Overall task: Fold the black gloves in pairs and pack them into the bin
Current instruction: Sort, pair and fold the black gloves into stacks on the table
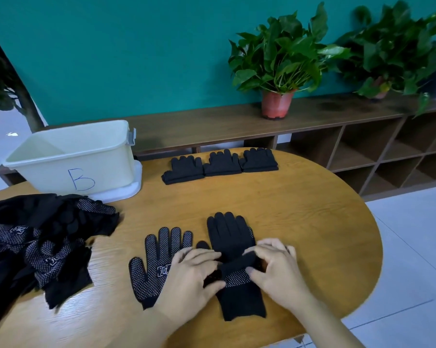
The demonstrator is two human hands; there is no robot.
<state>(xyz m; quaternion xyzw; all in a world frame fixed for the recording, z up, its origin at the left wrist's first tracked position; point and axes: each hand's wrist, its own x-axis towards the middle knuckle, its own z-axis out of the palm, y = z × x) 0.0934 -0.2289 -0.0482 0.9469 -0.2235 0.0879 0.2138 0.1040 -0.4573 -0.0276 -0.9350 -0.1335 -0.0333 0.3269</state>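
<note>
— How many are folded?

— Three folded pairs (222, 164), side by side at the upper centre of the table (312, 222). None are in the bin (61, 169), the one marked "B" at upper left.

— And the hands?

— Low in the centre, both are on one plain-backed glove (229, 234) lying fingers away. The left hand (191, 277) and the right hand (277, 270) each pinch an end of a band of it doubled across the palm. A second glove may lie underneath; from here I can't tell.

— Any others?

— One dotted glove (159, 257) lies flat, palm up, just left of it, its cuff under the left wrist. A loose heap of gloves (41, 237) fills the left edge, too tangled to count. Two potted plants (279, 61) stand on the shelf at upper right.
</note>
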